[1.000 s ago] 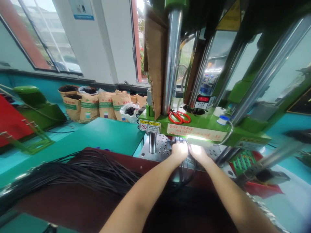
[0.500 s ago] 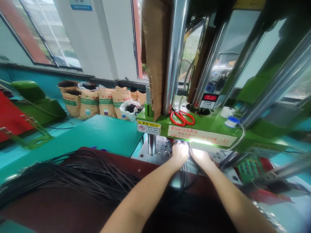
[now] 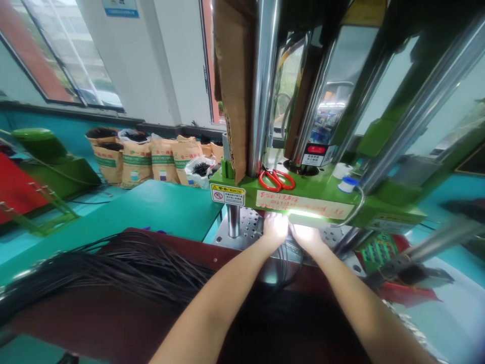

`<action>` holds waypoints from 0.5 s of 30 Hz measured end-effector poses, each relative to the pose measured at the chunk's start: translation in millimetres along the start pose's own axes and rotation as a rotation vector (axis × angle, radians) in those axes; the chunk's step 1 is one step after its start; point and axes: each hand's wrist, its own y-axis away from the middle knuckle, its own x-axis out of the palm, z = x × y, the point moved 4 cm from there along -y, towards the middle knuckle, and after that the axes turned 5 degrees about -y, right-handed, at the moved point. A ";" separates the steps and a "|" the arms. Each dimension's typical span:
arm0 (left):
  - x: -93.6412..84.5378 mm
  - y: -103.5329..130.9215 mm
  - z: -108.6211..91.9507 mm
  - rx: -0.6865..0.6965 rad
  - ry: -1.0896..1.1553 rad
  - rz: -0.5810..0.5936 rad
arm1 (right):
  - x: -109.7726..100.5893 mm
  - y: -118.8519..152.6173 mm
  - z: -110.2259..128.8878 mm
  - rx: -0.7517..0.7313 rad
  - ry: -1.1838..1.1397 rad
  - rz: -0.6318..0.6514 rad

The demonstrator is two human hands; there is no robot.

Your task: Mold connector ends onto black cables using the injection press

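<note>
Side by side under the green press head, both hands work above the perforated metal bed [image 3: 248, 222]. My left hand [image 3: 276, 227] is closed with its knuckles up, and what lies in its fingers is hidden. The fingers of my right hand [image 3: 306, 236] disappear beneath a bright lamp bar, so their grip does not show. Several thin black cables [image 3: 282, 260] come out from under the hands toward me, over the near edge of the press bed.
A thick bundle of black cables [image 3: 125, 268] lies across the dark red board [image 3: 94, 316] at left. Red-handled scissors [image 3: 276, 180] and a blue-rimmed spool [image 3: 347, 185] rest on the press ledge. Chrome columns [image 3: 264, 91] rise ahead. Filled sacks [image 3: 138, 159] stand along the wall.
The view has shifted slightly, so the press and hands appear a little farther left and higher. Both hands remain at the same spot under the press head.
</note>
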 end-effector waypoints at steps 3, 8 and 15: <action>1.1 4.0 7.8 0.156 -0.003 -0.001 | -1.4 9.2 -4.1 -0.027 -0.020 0.046; 15.2 0.8 21.7 0.283 0.002 0.069 | 3.1 12.7 -7.9 -0.059 -0.050 0.123; 30.0 -14.4 27.3 0.197 0.052 0.195 | 4.0 -3.1 -0.9 0.052 -0.111 0.245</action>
